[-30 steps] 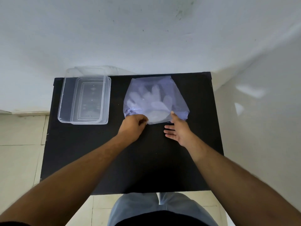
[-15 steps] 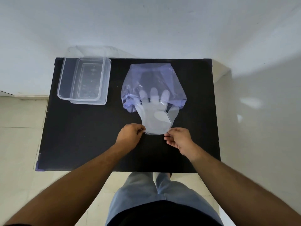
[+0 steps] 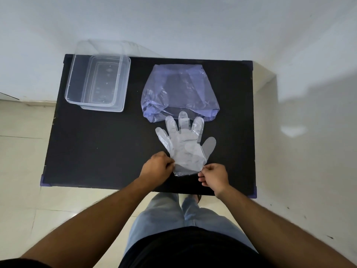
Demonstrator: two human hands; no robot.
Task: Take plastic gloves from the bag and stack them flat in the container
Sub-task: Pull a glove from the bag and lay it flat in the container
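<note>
A clear plastic glove (image 3: pixel 184 147) lies flat on the black table (image 3: pixel 100 147), fingers pointing away from me, its fingertips just at the mouth of the bluish see-through bag (image 3: pixel 179 92). My left hand (image 3: pixel 157 167) pinches the glove's cuff at its left corner. My right hand (image 3: pixel 213 176) pinches the cuff's right corner. The empty clear rectangular container (image 3: pixel 98 84) stands at the table's far left. The bag looks nearly flat; what is left inside I cannot tell.
A white wall runs behind the table, and another wall closes in on the right. Tiled floor shows to the left and below the near edge. My legs stand against the table's near side.
Both hands have drawn the glove toward me, out of the bag, so that it now lies almost wholly outside. The bag stayed in place.
</note>
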